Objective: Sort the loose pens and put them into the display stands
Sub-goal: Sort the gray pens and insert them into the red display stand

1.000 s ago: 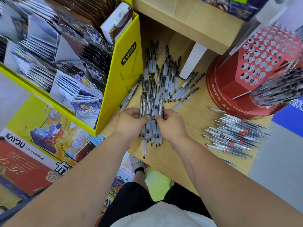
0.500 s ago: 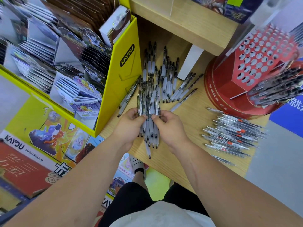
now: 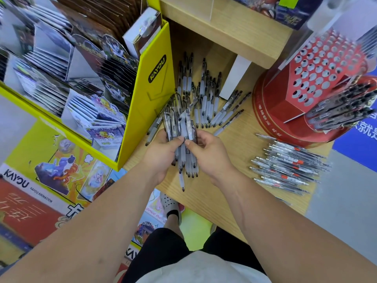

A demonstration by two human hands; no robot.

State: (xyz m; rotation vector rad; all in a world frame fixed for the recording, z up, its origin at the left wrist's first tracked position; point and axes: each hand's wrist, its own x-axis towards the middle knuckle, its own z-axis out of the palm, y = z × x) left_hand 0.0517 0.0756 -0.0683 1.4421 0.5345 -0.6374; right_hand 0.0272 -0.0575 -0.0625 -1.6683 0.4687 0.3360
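My forearms reach out over the near edge of the wooden table (image 3: 240, 144). My left grip (image 3: 161, 152) curls round a thick bundle of pens (image 3: 179, 127) from the left, thumb laid across the front. My right grip (image 3: 208, 156) pinches the same bundle from the right between thumb and fingers, so the two thumbs almost meet. The bundle points its tips toward me, and one pen (image 3: 181, 180) hangs lower than the rest. Whether the bundle touches the table I cannot tell. Just beyond my hands the loose pens (image 3: 206, 99), pale-sleeved with dark tops, lie fanned on the table between the yellow card box (image 3: 155, 88) on the left and a white block (image 3: 234, 76). To the right, well apart, a pile of clear pens (image 3: 285, 170) with red marks lies crosswise. Behind that pile stands the round red display stand (image 3: 275, 111), its panel full of holes, with dark pens (image 3: 342, 111) stuck in its right side. Farthest off runs a wooden shelf (image 3: 224, 31).
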